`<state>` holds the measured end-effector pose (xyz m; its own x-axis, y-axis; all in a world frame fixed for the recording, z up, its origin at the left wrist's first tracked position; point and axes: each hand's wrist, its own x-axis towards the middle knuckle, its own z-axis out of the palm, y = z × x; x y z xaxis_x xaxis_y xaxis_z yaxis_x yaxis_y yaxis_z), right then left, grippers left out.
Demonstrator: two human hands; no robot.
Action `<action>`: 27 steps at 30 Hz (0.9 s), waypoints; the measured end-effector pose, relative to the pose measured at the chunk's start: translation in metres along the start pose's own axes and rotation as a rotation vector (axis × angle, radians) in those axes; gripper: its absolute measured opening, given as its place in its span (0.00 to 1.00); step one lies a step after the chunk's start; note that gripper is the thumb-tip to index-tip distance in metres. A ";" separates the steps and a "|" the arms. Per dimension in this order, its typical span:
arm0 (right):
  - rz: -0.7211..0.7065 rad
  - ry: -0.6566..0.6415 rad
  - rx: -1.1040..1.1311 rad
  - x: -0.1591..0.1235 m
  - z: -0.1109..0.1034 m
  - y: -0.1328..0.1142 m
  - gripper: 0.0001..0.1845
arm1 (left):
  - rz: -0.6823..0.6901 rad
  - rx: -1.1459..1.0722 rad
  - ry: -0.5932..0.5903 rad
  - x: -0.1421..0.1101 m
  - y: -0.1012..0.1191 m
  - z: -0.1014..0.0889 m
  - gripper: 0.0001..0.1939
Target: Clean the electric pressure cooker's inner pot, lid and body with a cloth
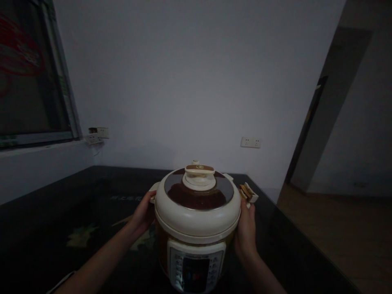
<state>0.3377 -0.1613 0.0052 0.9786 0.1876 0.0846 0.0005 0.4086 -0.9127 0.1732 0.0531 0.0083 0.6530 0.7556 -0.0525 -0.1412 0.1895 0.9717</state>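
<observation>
Head view | your left hand [143, 214] and right hand [247, 226] grip the cooker [197, 237] by its sides | cooker over the black table [284, 249], lid [199, 198] on | hold looks established; whether lifted, or what remains, cannot be told

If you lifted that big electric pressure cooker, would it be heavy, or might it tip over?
The electric pressure cooker is probably heavy: it's bulky, with the left hand and right hand at its sides. It should stay stiff, since its body looks hard. Its smooth, shiny lid might feel slippery. Its wide shape suggests it won't tip easily.
</observation>
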 end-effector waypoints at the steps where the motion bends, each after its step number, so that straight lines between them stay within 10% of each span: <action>1: -0.003 0.014 0.006 -0.002 0.002 -0.002 0.31 | -0.005 -0.024 0.001 -0.002 0.002 0.002 0.21; 10: -0.011 -0.168 -0.125 0.021 -0.044 -0.012 0.32 | -0.064 -0.225 0.026 -0.010 0.009 0.005 0.13; 14: -0.458 -0.098 -0.249 0.042 -0.060 -0.066 0.25 | -0.033 -0.321 0.088 -0.008 0.003 0.008 0.11; 19: -0.885 -0.546 -0.674 0.030 0.004 -0.126 0.14 | 0.001 -0.374 0.133 -0.003 -0.003 0.017 0.14; 27: -1.210 -1.134 -1.453 0.028 0.118 -0.125 0.26 | 0.033 -0.393 0.108 0.004 -0.011 0.014 0.17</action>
<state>0.3404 -0.1017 0.1691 -0.1063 0.9430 0.3153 0.9776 0.0411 0.2065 0.1882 0.0452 0.0012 0.5647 0.8226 -0.0666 -0.4479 0.3733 0.8124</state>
